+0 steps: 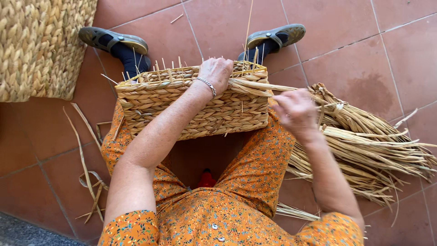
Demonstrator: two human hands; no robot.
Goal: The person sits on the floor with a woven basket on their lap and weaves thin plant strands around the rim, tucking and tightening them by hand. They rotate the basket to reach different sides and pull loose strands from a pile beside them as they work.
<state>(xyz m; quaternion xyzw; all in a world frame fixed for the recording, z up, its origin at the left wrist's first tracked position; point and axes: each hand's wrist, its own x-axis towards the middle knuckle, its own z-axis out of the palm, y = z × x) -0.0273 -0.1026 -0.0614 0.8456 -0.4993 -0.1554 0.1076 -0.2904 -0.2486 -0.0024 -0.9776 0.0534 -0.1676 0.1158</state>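
Straw-coloured braided fibre is making up the half-woven basket (193,107) that is resting across the person's knees, its long side facing the camera and thin upright stakes sticking out of its unfinished top rim. The left hand (215,73) is lying over that rim near the far right corner, its fingers curled down over the edge and pressing on the weave; a silver bracelet (207,85) is sitting on the wrist. The right hand (296,110) is hovering just beside the basket's right end, its fingers pinched closed on a flat straw strand (257,85) that is running from the hand leftward into the rim under the left hand. Behind and below the right forearm, a thick bundle of dried straw (368,146) is lying on the terracotta tile floor (355,50), fanning out to the right. The person is wearing an orange flowered dress (255,182), dark socks and grey shoes (114,40), with the feet planted on the tiles beyond the basket. A larger finished woven basket (41,45) is standing at the upper left, well apart from the hands, and a few loose straw scraps (88,173) are lying on the floor at the left.
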